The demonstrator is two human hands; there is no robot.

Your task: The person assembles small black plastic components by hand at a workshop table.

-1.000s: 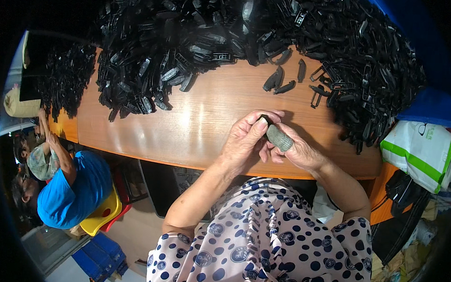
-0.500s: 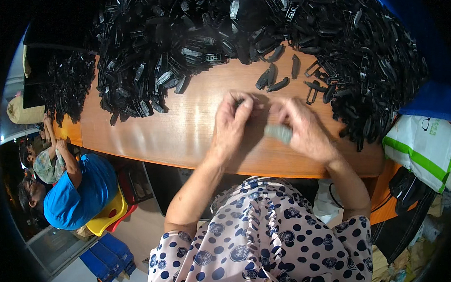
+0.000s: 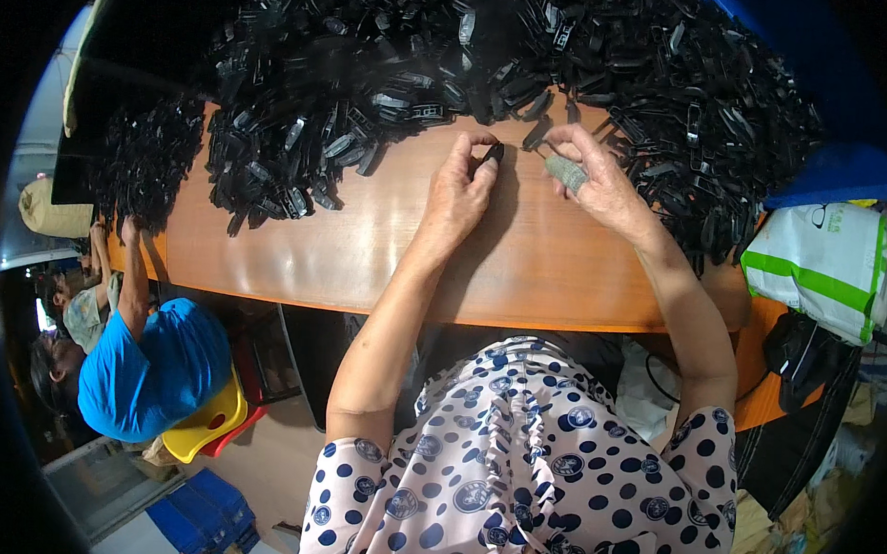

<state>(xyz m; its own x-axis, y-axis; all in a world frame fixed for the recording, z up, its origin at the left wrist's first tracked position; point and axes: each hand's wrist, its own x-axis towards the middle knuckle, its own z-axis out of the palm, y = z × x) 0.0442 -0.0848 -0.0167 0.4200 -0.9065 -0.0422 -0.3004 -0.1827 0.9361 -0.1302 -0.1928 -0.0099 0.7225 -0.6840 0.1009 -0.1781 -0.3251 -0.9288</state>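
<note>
The left hand [image 3: 460,188] and right hand [image 3: 608,192] have moved forward. Left fingers pinch a black piece [image 3: 494,153]. A dark bit [image 3: 536,135] is by the right fingertips; can't tell if they grip.

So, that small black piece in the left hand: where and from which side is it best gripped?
Probably grip the small black piece by its exposed end, coming from the side of the right hand. That end juts out toward the right, while the left hand covers the rest. Its finer shape is too small to tell.
</note>
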